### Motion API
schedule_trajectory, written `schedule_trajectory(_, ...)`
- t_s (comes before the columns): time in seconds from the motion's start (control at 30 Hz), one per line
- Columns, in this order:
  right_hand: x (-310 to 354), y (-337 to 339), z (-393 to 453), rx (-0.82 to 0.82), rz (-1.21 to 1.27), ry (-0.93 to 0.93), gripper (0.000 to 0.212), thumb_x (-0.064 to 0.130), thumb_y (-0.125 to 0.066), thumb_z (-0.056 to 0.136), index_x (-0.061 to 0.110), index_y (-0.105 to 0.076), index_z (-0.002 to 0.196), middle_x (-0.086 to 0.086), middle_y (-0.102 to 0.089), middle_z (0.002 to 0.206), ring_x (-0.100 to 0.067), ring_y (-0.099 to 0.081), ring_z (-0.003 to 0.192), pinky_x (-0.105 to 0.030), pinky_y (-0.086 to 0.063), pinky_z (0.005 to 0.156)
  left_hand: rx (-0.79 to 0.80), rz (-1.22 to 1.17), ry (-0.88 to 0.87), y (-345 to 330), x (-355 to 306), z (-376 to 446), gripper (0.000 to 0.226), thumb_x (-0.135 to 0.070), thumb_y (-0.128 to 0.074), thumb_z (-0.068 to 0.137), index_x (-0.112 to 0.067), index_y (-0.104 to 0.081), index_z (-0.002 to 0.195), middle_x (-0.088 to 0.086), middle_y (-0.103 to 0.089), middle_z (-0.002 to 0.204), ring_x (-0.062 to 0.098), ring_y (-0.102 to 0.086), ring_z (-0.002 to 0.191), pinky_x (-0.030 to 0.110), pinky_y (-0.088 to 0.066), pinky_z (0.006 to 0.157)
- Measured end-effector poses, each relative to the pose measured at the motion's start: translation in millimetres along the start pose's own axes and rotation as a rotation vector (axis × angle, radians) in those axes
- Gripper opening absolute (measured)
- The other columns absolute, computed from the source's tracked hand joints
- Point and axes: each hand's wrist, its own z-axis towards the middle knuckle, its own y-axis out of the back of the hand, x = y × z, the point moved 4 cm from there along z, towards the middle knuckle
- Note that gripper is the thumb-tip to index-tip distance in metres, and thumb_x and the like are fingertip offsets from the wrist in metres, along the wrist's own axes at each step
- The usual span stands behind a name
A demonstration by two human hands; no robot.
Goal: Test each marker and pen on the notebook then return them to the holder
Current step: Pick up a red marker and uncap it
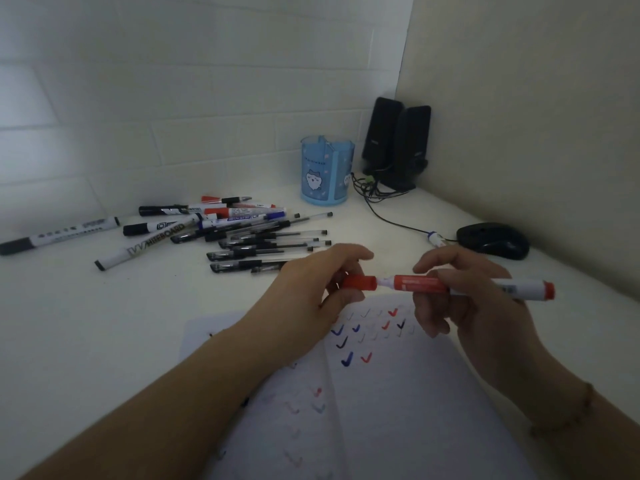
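At frame centre, the left hand (pixel 320 278) pinches a red cap (pixel 360 283) just off the tip of a red marker (pixel 464 285) gripped in the right hand (pixel 464 299), above the open notebook (pixel 398 393) with coloured ticks. The blue plastic holder (pixel 327 169) stands at upper centre.

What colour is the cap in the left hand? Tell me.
Red, matching the marker it came off; the cap shows best in the head view.
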Motion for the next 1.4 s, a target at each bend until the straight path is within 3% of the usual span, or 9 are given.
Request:
schedule_trajectory(0.17, -1, -5, 0, 0.136, 0.102, -0.045, 0.035, 0.039, -0.073, 0.065, 0.009, -0.059, 0.077, -0.012, -0.057, 0.053, -0.022, -0.048, 0.040, -0.021, -0.039, 0.041, -0.053, 0.029, -0.193, 4, -10, -2, 0.019, -0.019, -0.060, 0.092, -0.022, -0.062, 0.111, -0.015, -0.059, 0.096, -0.001, -0.055, 0.087, 0.008, -0.041, 0.079)
schedule_trajectory(0.27, -2, -11, -1, 0.237, 0.285, -0.086, 0.037, 0.040, -0.072, 0.073, 0.007, -0.055, 0.079, -0.017, -0.056, 0.056, -0.023, -0.048, 0.040, -0.023, -0.041, 0.042, -0.039, -0.071, -0.215, 4, -17, -4, 0.023, -0.027, -0.043, 0.098, -0.022, -0.055, 0.116, -0.015, -0.056, 0.091, 0.000, -0.053, 0.082, 0.008, -0.038, 0.072)
schedule_trajectory(0.47, 0, -29, -7, 0.311, 0.391, -0.033, 0.031, 0.037, -0.067, 0.081, 0.012, -0.049, 0.078, -0.018, -0.059, 0.060, -0.026, -0.055, 0.042, -0.026, -0.043, 0.045, -0.075, -0.438, -0.083, -6, -27, -8, 0.013, -0.032, -0.030, 0.100, -0.033, -0.036, 0.112, -0.001, -0.043, 0.075, 0.017, -0.043, 0.062, 0.046, -0.043, 0.057)
schedule_trajectory(0.73, 2, -25, -8, 0.271, 0.284, 0.006, 0.034, 0.046, -0.068, 0.076, 0.019, -0.048, 0.071, -0.018, -0.059, 0.054, -0.029, -0.056, 0.041, -0.024, -0.043, 0.043, -0.026, -0.399, -0.094, -16, -31, -11, 0.023, -0.038, -0.029, 0.098, -0.027, -0.042, 0.113, -0.011, -0.046, 0.074, 0.009, -0.045, 0.064, 0.034, -0.044, 0.056)
schedule_trajectory(0.87, 3, -21, -7, 0.191, 0.097, 0.069, 0.023, 0.034, -0.065, 0.078, 0.018, -0.049, 0.073, -0.008, -0.059, 0.051, -0.025, -0.053, 0.039, -0.023, -0.042, 0.043, 0.004, -0.360, -0.035, -18, -24, -8, 0.020, -0.034, -0.028, 0.100, -0.027, -0.044, 0.111, -0.013, -0.046, 0.070, 0.008, -0.045, 0.062, 0.027, -0.040, 0.057)
schedule_trajectory(1.03, 11, -10, 0, 0.118, -0.030, 0.059, 0.016, 0.010, -0.061, 0.084, 0.013, -0.062, 0.100, -0.001, -0.063, 0.063, -0.017, -0.059, 0.055, -0.023, -0.049, 0.053, -0.105, -0.142, 0.110, -4, -9, -3, 0.031, -0.051, -0.030, 0.094, -0.036, -0.034, 0.121, -0.016, -0.054, 0.088, 0.005, -0.057, 0.075, 0.013, -0.043, 0.061)
schedule_trajectory(1.2, 14, 48, 16, -0.215, -0.749, 0.140, 0.011, 0.035, -0.053, 0.091, 0.027, -0.061, 0.092, 0.017, -0.062, 0.081, 0.005, -0.057, 0.073, -0.008, -0.040, 0.060, -0.115, 0.180, 0.229, 3, 20, -3, 0.035, -0.050, -0.041, 0.092, -0.030, -0.049, 0.119, -0.017, -0.050, 0.102, 0.000, -0.051, 0.086, 0.019, -0.043, 0.073)
schedule_trajectory(1.3, 8, 75, 21, -0.343, -1.128, 0.028, 0.020, 0.049, -0.052, 0.085, 0.030, -0.061, 0.085, 0.014, -0.064, 0.072, -0.005, -0.055, 0.062, -0.019, -0.035, 0.052, -0.154, 0.390, 0.240, 7, 28, -4, 0.032, -0.048, -0.047, 0.090, -0.027, -0.057, 0.113, -0.010, -0.054, 0.109, 0.013, -0.051, 0.100, 0.034, -0.045, 0.087)
schedule_trajectory(1.4, -4, 82, 25, -0.417, -1.287, 0.028, 0.023, 0.053, -0.056, 0.081, 0.032, -0.064, 0.083, 0.008, -0.062, 0.076, -0.017, -0.052, 0.076, -0.024, -0.039, 0.059, -0.161, 0.491, 0.309, 10, 31, -5, 0.033, -0.049, -0.055, 0.086, -0.029, -0.058, 0.113, -0.007, -0.053, 0.116, 0.021, -0.047, 0.110, 0.041, -0.042, 0.092)
